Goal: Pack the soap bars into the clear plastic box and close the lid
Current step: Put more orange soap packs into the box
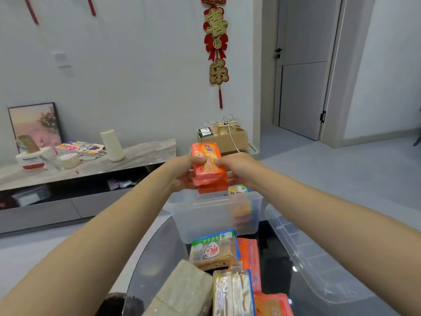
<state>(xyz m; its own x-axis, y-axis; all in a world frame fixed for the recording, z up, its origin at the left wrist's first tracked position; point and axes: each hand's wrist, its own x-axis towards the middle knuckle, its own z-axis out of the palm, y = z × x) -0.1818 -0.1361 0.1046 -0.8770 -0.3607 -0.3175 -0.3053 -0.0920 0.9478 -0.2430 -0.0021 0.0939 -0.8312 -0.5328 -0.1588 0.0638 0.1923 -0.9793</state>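
From the head camera, the left hand [182,172] and right hand [237,169] are together holding a stack of orange-wrapped soap bars [208,167] at centre frame, fingers pinching its sides, just above the open clear plastic box [205,215]. The box is sitting on a dark glass table [278,254], already holding wrapped bars at its 3 o'clock end. More soap bars [214,252] are lying at 6 o'clock of the box, and the clear lid [307,252] is resting at its 4 o'clock.
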